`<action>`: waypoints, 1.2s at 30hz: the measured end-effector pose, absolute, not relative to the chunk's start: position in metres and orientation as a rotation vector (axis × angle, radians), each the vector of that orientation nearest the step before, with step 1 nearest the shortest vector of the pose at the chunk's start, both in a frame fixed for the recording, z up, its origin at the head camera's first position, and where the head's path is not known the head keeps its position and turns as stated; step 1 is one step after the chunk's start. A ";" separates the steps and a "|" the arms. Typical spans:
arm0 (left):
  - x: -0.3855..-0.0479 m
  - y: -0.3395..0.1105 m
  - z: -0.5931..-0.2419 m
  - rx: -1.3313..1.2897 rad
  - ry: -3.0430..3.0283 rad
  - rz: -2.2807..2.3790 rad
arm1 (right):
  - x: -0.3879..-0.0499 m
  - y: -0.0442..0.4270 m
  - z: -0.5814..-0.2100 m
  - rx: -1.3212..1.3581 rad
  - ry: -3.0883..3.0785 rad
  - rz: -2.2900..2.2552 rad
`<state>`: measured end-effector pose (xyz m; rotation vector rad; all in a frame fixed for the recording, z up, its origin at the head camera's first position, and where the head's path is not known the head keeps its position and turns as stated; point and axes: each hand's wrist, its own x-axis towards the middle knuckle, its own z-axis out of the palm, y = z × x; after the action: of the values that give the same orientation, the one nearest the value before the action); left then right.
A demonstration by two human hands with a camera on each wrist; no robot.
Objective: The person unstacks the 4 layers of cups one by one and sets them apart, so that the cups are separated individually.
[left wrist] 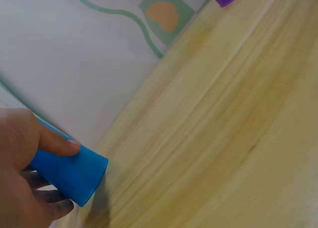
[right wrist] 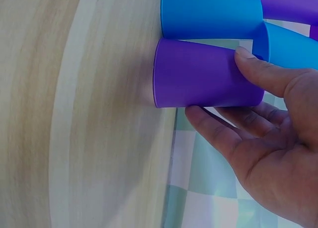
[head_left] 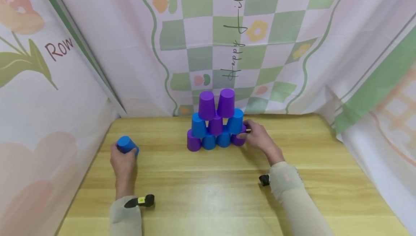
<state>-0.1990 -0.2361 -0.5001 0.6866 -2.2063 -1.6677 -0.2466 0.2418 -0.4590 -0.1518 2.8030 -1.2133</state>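
Altogether, head view: ten cups (head_left: 215,125), five blue, five purple. Nine form a stack (head_left: 208,141) near the table's (head_left: 201,182) back edge, rows of four, three, two, mouths down, axes upright. Left hand (head_left: 122,161) grips a blue cup (head_left: 127,145), far left, tilted.

Left wrist view: smooth, tapered; mouth points lower right, axis slanting.

Right wrist view: right hand (right wrist: 278,143) holds the bottom-right purple cup (right wrist: 203,75), mouth tableward.
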 end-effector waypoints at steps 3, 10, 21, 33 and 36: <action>-0.199 -0.235 -0.497 0.688 -2.199 -1.678 | -0.247 0.242 -0.458 -0.152 2.806 -1.206; -0.198 -0.233 -0.478 0.678 -2.190 -1.669 | -0.249 0.242 -0.455 -0.159 2.803 -1.200; -0.194 -0.225 -0.455 0.612 -2.162 -1.540 | -0.250 0.242 -0.454 -0.157 2.793 -1.208; -0.176 -0.205 -0.408 0.414 -2.180 -1.454 | -0.247 0.243 -0.455 -0.154 2.790 -1.217; -0.169 -0.198 -0.397 0.288 -2.249 -1.414 | -0.248 0.244 -0.457 -0.157 2.780 -1.228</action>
<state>-0.1687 -0.1982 -0.3967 0.2881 -2.2487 -1.4138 -0.2477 0.2440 -0.4568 -0.1570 2.7797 -1.2277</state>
